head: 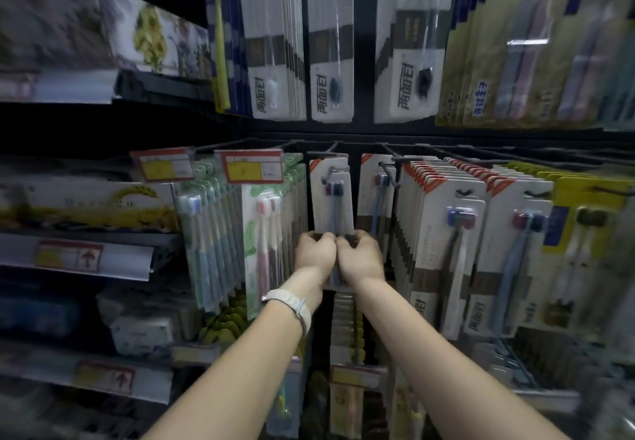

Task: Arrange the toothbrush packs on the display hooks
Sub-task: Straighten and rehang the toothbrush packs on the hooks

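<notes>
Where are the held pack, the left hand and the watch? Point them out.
held pack (pixel 331 199): head view, card face below the hook.
left hand (pixel 314 250): head view, back of the hand.
watch (pixel 292 304): head view, band on the left wrist.

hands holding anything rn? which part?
Both: left hand and right hand grip the lower half of one white toothbrush pack, its top at the display hook.
</notes>
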`<move>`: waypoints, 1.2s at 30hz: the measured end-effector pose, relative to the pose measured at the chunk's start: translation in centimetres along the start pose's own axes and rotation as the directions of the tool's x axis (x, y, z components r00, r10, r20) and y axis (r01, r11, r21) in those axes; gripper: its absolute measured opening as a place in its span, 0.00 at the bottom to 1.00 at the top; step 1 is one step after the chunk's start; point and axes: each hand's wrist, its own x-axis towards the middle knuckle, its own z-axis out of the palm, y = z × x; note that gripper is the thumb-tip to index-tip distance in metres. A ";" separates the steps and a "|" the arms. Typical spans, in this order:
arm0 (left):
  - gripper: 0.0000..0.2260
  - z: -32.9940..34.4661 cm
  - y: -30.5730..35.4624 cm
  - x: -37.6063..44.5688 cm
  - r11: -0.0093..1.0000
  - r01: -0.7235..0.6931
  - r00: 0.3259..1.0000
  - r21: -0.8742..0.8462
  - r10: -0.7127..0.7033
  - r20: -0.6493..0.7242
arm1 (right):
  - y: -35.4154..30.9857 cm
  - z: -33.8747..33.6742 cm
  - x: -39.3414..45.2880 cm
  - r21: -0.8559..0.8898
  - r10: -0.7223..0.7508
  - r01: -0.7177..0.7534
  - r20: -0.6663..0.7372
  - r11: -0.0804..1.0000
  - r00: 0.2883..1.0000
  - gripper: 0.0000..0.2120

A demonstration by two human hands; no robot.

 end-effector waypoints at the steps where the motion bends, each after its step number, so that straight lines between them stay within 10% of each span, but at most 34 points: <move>1: 0.19 -0.2 0.2 -0.7 1.000 0.010 1.000 0.002 -0.010 -0.017 | -0.4 -0.3 -0.8 -0.017 0.005 -0.005 0.000 1.000 1.000 0.11; 21: 0.12 -6.4 0.8 -15.2 0.998 -0.061 0.997 0.004 0.061 0.057 | -4.2 -5.3 -15.7 0.016 -0.046 0.046 0.016 0.999 0.999 0.07; 36: 0.11 2.9 -0.5 -21.1 0.966 -0.228 0.950 0.122 0.194 0.243 | 0.5 -17.4 -17.0 -0.039 -0.094 0.089 -0.167 0.995 0.981 0.13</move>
